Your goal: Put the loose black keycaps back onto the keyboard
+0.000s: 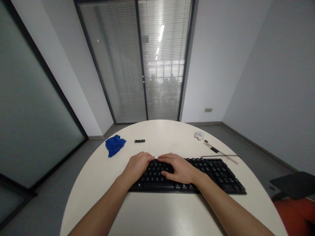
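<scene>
A black keyboard [159, 187] lies across the round table, its left part partly under my hands. My left hand [139, 166] is over the left side of the keyboard, fingers closed together at its far edge; whatever is at the fingertips is hidden. Over the middle keys, my right hand [179, 168] has its fingers stretched toward that same edge and its thumb apart, resting on the keys. The two hands' fingertips almost meet. Beyond them, a short row of several black keycaps [139, 141] sits on the table.
A crumpled blue cloth [115, 145] is at the table's left. On the right are a crumpled whitish wad [199, 135], a thin brush-like stick [221, 153] and the black cable [219, 155]. The white table [162, 213] has a rounded far edge. A red chair [295, 214] stands at the right.
</scene>
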Motion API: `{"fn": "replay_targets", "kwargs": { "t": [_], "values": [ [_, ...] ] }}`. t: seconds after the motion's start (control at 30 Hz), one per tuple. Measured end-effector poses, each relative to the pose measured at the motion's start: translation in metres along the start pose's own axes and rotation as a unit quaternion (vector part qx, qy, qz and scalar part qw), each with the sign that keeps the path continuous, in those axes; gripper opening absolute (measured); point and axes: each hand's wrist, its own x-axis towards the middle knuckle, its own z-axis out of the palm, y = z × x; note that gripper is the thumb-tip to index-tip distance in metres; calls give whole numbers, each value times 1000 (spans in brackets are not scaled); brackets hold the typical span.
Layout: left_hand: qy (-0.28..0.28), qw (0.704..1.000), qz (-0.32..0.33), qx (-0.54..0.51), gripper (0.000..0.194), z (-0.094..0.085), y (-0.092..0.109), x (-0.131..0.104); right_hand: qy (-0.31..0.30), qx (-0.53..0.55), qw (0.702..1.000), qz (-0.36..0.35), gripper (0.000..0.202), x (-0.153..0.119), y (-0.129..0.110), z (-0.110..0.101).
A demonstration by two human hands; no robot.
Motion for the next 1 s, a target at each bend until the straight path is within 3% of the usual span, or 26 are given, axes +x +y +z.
{"fn": "replay_targets", "kwargs": {
  "t": [0.4, 0.6, 0.77, 1.0],
  "values": [
    [-24, 999, 34, 22, 48, 2, -1, -4, -5, -11, 1000, 2, 52, 0, 1, 1],
    [-52, 999, -10, -11, 61, 0, 2, -9, 5, -2, 1000, 2, 51, 0, 1, 3],
    [-63, 997, -26, -38, 58, 1, 1, -8, 5, 3, 1000, -1, 51, -1, 2, 2],
    [-37, 996, 29, -76, 47, 5, -13, -5, 12, 3, 1000, -7, 50, -1, 4, 4]
  ]
}}
